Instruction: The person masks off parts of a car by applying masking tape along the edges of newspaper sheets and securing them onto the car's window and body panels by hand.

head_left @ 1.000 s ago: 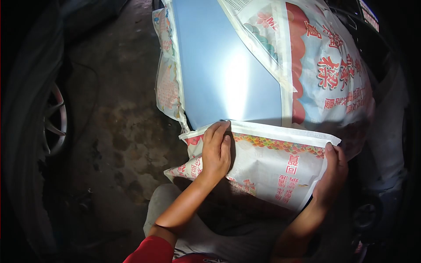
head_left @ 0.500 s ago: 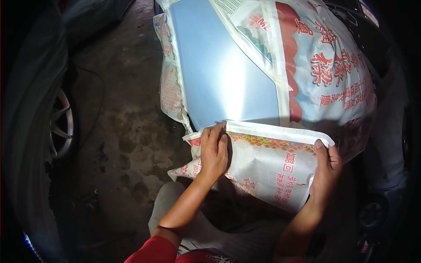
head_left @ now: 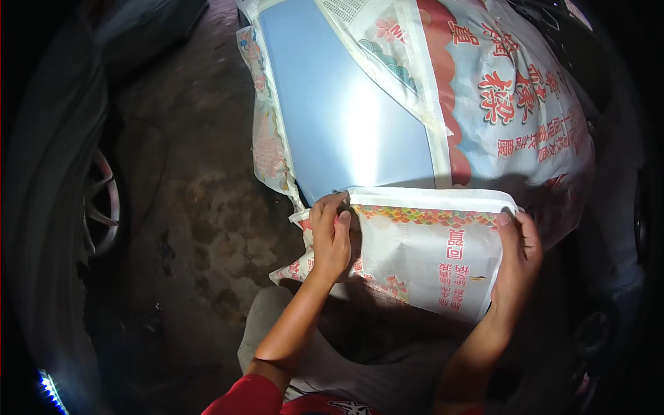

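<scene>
One sheet (head_left: 415, 256), under left fingers (head_left: 326, 209), touching right fingers (head_left: 509, 236)

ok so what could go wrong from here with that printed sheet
The printed sheet might sag or crease in the middle, since the left hand and right hand are at opposite ends of its white border. If either end shifts, that border could sit crooked against the shiny blue panel. The left fingertips are also close to the panel, so they might smudge it.
</scene>
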The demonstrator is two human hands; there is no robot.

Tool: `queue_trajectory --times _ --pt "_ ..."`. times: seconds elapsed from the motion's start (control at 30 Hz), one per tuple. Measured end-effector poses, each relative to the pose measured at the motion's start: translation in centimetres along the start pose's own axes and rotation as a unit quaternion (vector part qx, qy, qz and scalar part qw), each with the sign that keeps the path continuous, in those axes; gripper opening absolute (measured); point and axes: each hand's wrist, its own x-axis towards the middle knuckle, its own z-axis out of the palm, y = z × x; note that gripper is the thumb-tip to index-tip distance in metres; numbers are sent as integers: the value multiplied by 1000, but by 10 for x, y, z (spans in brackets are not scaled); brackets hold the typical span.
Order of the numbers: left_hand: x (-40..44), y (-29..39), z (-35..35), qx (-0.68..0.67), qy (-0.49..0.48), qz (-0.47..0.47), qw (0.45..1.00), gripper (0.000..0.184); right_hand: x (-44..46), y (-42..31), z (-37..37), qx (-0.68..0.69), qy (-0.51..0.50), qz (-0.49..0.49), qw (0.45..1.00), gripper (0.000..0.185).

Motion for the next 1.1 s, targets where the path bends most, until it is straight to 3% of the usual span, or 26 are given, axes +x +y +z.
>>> queue_trajectory --times 0.23,0.33,0.43,0.47,0.63,0.7,0.83,0.87,0.93,0.97,1.03,1.1 --pt "6 28 0 13 -34 20 999 36 -4 -11 8 -56 -13 12 998 25" --pt "6 31 1 21 -33 23 999 36 -21 -23 14 -149 2 -32 988 17" --pt "7 33 1 49 -32 37 998 36 -36 -20 8 -222 -64 -238 943 19" --pt "7 34 1 61 -31 39 997 36 -40 -24 6 -256 -107 -330 902 16" --pt "8 22 3 100 -25 75 992 44 -68 -32 21 -240 -269 -455 814 52" --pt "7 22 3 112 -27 82 990 47 -77 -31 25 -244 -284 -437 818 53" --pt "8 24 5 132 -23 83 988 45 -70 -34 22 -208 -229 -385 870 34" --pt "9 23 6 140 -18 99 985 45 -65 -32 22 -180 -182 -368 894 20" --pt "10 23 6 154 -11 123 980 42 -61 -19 16 -182 -78 -264 944 10" --pt "11 24 4 161 -14 126 979 41 -58 -20 11 -148 -59 -140 977 14" --pt "13 28 1 176 -22 132 975 40 -38 -10 2 -45 -27 -6 999 16" --pt "14 30 0 173 -32 127 976 40 -22 7 -4 27 -11 24 999 17"
